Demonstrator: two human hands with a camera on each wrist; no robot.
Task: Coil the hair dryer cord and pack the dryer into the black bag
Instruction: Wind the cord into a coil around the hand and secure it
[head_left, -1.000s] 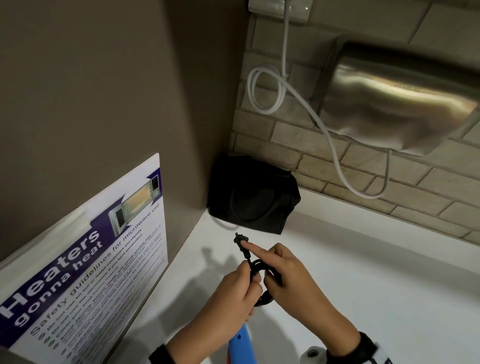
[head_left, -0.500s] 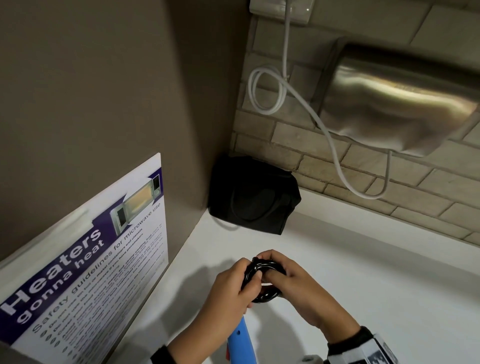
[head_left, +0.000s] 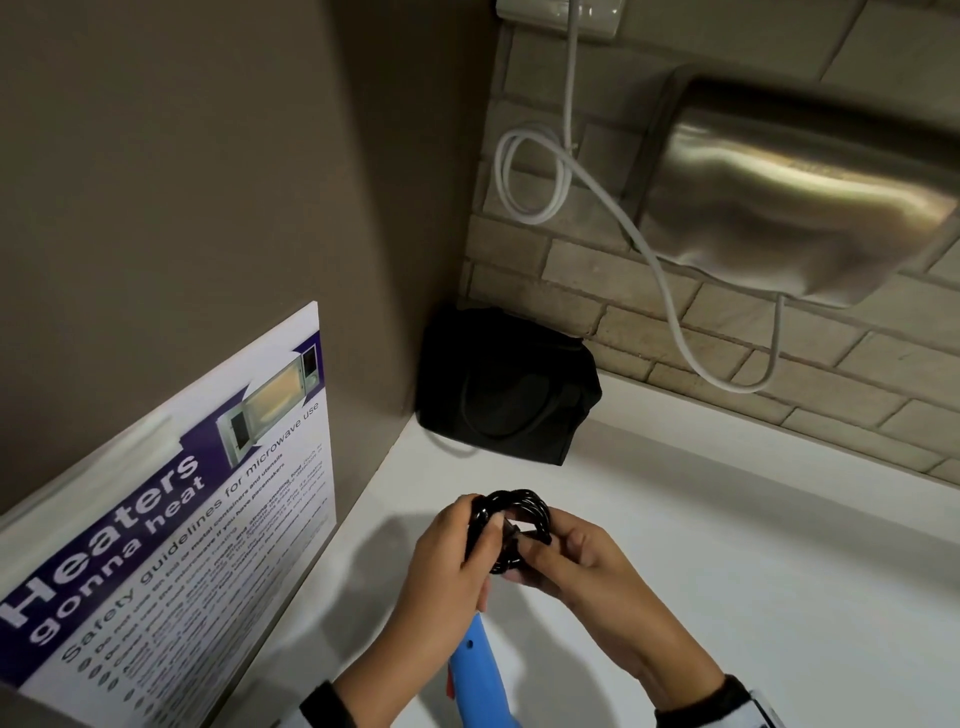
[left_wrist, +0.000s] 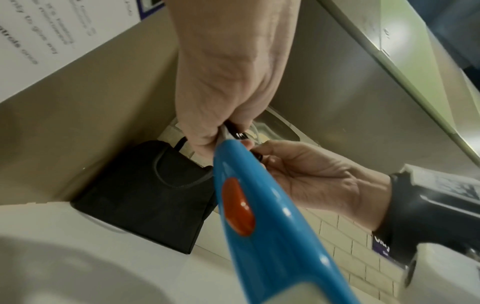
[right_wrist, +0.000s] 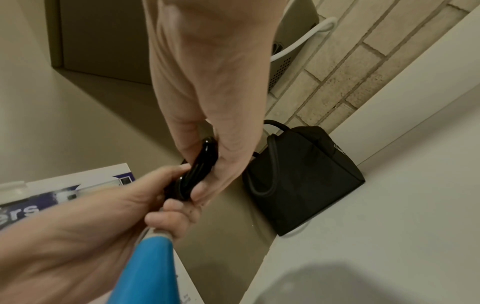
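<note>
Tucked into the coiled cord (head_left: 511, 525) now, the plug no longer sticks up; left hand (head_left: 449, 566) and right hand (head_left: 582, 566) clamp the bundle above the blue dryer (head_left: 475, 670). Loosening could spring the loops before the black bag (head_left: 506, 392), well beyond.

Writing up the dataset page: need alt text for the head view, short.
Two hands hold a coiled black cord above a white counter; the left hand also grips a blue hair dryer handle, the right hand pinches the coil. A black bag sits in the corner beside a microwave safety poster.
</note>
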